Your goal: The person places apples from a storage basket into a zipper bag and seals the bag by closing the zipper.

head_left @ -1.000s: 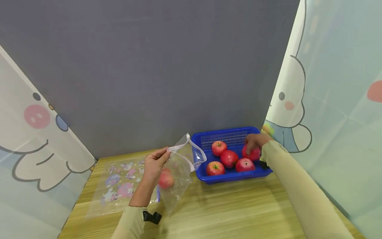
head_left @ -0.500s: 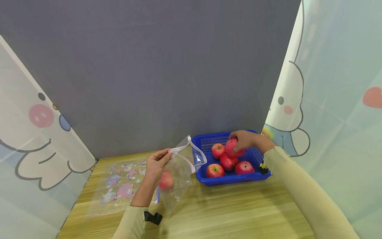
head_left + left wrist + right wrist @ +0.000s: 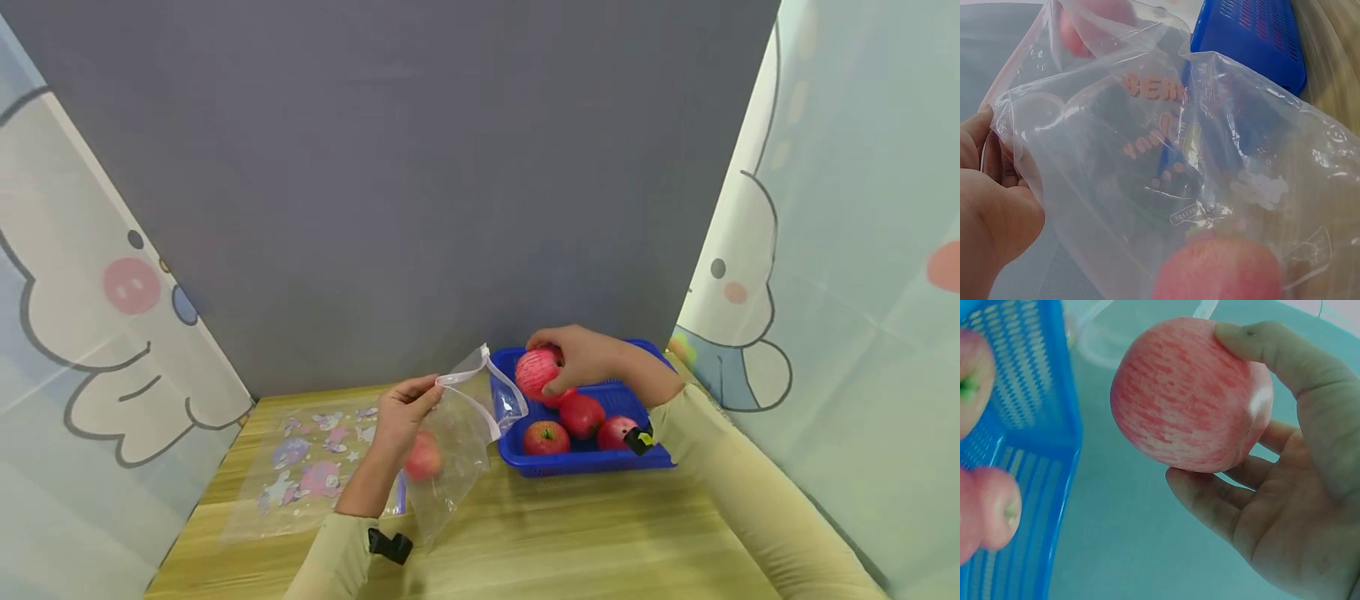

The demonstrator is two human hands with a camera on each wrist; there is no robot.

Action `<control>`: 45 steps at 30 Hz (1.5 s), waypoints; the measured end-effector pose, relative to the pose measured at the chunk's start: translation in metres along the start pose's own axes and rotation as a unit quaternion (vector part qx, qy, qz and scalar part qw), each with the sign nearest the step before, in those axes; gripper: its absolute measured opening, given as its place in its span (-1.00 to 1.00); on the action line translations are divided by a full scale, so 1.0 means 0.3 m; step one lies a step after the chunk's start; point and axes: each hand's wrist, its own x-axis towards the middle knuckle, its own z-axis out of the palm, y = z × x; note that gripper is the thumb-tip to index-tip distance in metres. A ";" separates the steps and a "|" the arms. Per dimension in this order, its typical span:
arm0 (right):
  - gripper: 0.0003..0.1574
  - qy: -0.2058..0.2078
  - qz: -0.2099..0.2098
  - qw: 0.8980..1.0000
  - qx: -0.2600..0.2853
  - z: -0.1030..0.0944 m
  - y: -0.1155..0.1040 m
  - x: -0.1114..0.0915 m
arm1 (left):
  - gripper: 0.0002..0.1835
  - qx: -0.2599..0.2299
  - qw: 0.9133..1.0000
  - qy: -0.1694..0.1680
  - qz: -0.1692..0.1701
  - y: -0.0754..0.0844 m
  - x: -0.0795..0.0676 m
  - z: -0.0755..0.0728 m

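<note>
My left hand [image 3: 400,412] pinches the white-edged rim of a clear resealable bag [image 3: 468,462], whose mouth gapes toward the basket. One red apple [image 3: 1219,272] sits low inside the bag. My right hand [image 3: 588,354] grips a striped red apple [image 3: 1185,394] between thumb and fingers, raised over the left back part of the blue plastic basket [image 3: 592,465]. That held apple overlaps another one behind it in the head view. Several more red apples [image 3: 546,437] lie in the basket.
A second clear bag with pastel cartoon prints [image 3: 318,479] lies flat at the left on the wooden table [image 3: 540,542]. A grey panel [image 3: 420,208] stands behind, and cartoon-printed curtains [image 3: 847,292] close in both sides.
My right hand has lifted the striped apple from the basket's right side and carried it left toward the bag. The left hand keeps its hold on the bag, nearly unmoved.
</note>
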 end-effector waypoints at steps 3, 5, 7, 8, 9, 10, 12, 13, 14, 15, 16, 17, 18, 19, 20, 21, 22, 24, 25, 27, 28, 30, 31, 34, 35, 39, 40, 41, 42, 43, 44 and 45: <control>-0.22 0.002 -0.007 1.000 0.004 0.009 -0.034 0.014 | -0.83 0.003 1.000 -0.007 0.004 -0.007 0.007 0.012; -0.21 0.003 -0.011 1.000 0.000 0.018 -0.047 0.029 | -0.79 0.005 1.000 -0.007 0.004 -0.012 0.010 0.019; -0.20 0.004 -0.015 1.000 -0.007 0.028 -0.054 0.045 | -0.75 0.007 1.000 -0.005 0.003 -0.014 0.012 0.024; -0.19 0.005 -0.018 1.000 -0.009 0.034 -0.055 0.054 | -0.75 0.006 1.000 -0.004 0.003 -0.015 0.013 0.026; -0.17 0.006 -0.019 1.000 -0.010 0.039 -0.057 0.062 | -0.75 0.007 1.000 -0.003 0.002 -0.015 0.013 0.028; -0.16 0.009 -0.022 1.000 -0.010 0.045 -0.058 0.069 | -0.76 0.006 1.000 -0.003 0.002 -0.014 0.014 0.029; -0.16 0.017 -0.028 0.999 -0.004 0.055 -0.062 0.082 | -0.80 0.004 1.000 -0.001 0.003 -0.014 0.016 0.030; -0.17 0.020 -0.030 0.999 -0.001 0.060 -0.064 0.087 | -0.81 0.002 1.000 -0.001 0.003 -0.013 0.017 0.031; -0.18 0.023 -0.032 0.999 0.002 0.065 -0.064 0.092 | -0.82 0.000 1.000 -0.002 0.003 -0.013 0.018 0.032; -0.20 0.024 -0.030 0.999 0.005 0.070 -0.065 0.095 | -0.83 -0.001 1.000 -0.003 0.002 -0.012 0.019 0.033; -0.22 0.024 -0.030 0.999 0.008 0.077 -0.066 0.098 | -0.83 -0.003 1.000 -0.003 0.002 -0.012 0.019 0.033; -0.23 0.023 -0.029 0.999 0.012 0.083 -0.068 0.100 | -0.83 -0.003 1.000 -0.003 0.000 -0.012 0.019 0.033; -0.24 0.021 -0.028 0.999 0.015 0.089 -0.069 0.103 | -0.83 -0.003 1.000 -0.003 -0.002 -0.011 0.020 0.034; -0.24 0.018 -0.027 0.999 0.018 0.096 -0.071 0.105 | -0.83 -0.003 1.000 -0.003 -0.005 -0.010 0.020 0.034; -0.24 0.017 -0.026 0.999 0.020 0.102 -0.072 0.107 | -0.83 -0.003 1.000 -0.003 -0.008 -0.010 0.020 0.034; -0.24 0.017 -0.026 0.999 0.023 0.107 -0.074 0.109 | -0.83 -0.003 1.000 -0.002 -0.010 -0.009 0.021 0.034; -0.23 0.018 -0.026 0.999 0.026 0.112 -0.076 0.110 | -0.84 -0.003 1.000 -0.001 -0.012 -0.008 0.021 0.034; -0.23 0.020 -0.023 0.999 0.031 0.121 -0.077 0.115 | -0.84 -0.003 1.000 -0.001 -0.016 -0.006 0.022 0.034; -0.23 0.021 -0.021 0.999 0.033 0.125 -0.078 0.116 | -0.83 -0.002 1.000 -0.001 -0.016 -0.006 0.023 0.034; -0.23 0.025 -0.018 0.999 0.034 0.133 -0.078 0.119 | -0.81 -0.002 1.000 -0.002 -0.016 -0.007 0.023 0.033; -0.23 0.025 -0.018 0.999 0.033 0.136 -0.079 0.120 | -0.80 -0.002 1.000 -0.002 -0.016 -0.009 0.024 0.031; -0.22 0.027 -0.019 0.999 0.031 0.142 -0.080 0.121 | -0.77 -0.002 1.000 -0.003 -0.016 -0.012 0.023 0.027; -0.22 0.029 -0.021 0.999 0.029 0.143 -0.081 0.121 | -0.75 -0.003 1.000 -0.004 -0.015 -0.013 0.024 0.026; -0.22 0.033 -0.023 0.999 0.027 0.144 -0.084 0.122 | -0.74 -0.003 1.000 -0.008 -0.012 -0.014 0.028 0.023; -0.22 0.034 -0.022 0.999 0.029 0.145 -0.085 0.122 | -0.74 -0.003 1.000 -0.010 -0.009 -0.014 0.030 0.023; -0.22 0.036 -0.015 0.999 0.035 0.149 -0.083 0.122 | -0.79 -0.002 1.000 -0.014 -0.004 -0.018 0.032 0.020; -0.22 0.036 -0.014 0.999 0.036 0.151 -0.082 0.123 | -0.82 -0.002 1.000 -0.015 -0.005 -0.019 0.032 0.019; -0.22 0.036 -0.012 0.999 0.035 0.153 -0.081 0.123 | -0.84 -0.002 1.000 -0.015 -0.007 -0.021 0.031 0.018; -0.22 0.036 -0.012 0.999 0.033 0.155 -0.079 0.124 | -0.85 -0.003 1.000 -0.015 -0.010 -0.023 0.030 0.016; -0.22 0.036 -0.011 0.999 0.032 0.157 -0.077 0.125 | -0.86 -0.003 1.000 -0.015 -0.012 -0.024 0.029 0.015; -0.22 0.037 -0.011 0.999 0.030 0.159 -0.076 0.125 | -0.86 -0.004 1.000 -0.015 -0.014 -0.024 0.028 0.014; -0.22 0.039 -0.011 0.999 0.029 0.160 -0.075 0.126 | -0.86 -0.004 1.000 -0.015 -0.015 -0.024 0.028 0.014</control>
